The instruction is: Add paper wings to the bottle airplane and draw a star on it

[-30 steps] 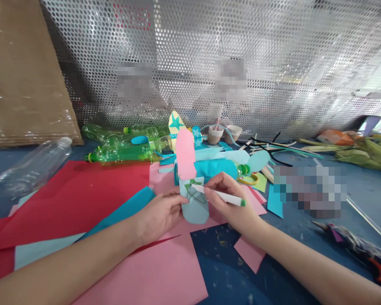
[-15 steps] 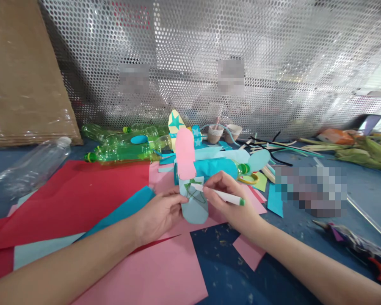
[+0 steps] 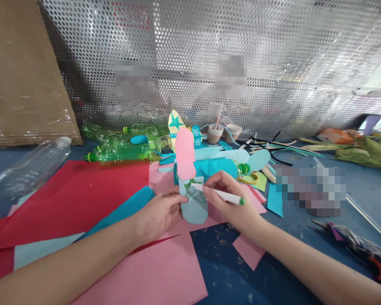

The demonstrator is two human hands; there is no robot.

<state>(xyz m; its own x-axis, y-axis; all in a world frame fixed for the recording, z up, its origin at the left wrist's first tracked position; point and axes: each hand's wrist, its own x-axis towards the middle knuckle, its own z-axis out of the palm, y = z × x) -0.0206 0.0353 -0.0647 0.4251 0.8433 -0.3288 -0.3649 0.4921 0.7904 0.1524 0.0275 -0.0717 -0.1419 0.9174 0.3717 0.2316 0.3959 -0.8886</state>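
Observation:
A toy plane (image 3: 214, 167) made from a bottle wrapped in teal paper lies at the centre, with a pink paper wing (image 3: 184, 153) standing up and a light blue paper wing (image 3: 194, 203) pointing toward me. My left hand (image 3: 157, 214) pinches the light blue wing at its left edge. My right hand (image 3: 231, 199) grips a white marker with a green cap (image 3: 220, 195); its tip rests on green lines drawn on that wing.
Red (image 3: 73, 199), pink (image 3: 158, 275) and teal paper sheets cover the blue table. Green plastic bottles (image 3: 123, 150) and a clear bottle (image 3: 31, 167) lie at the back left. Sticks, paper scraps and small cups (image 3: 224, 133) lie behind. A perforated metal screen (image 3: 209, 55) closes the back.
The marker tip has shifted very slightly on the light blue wing. Both hands stay in nearly the same place.

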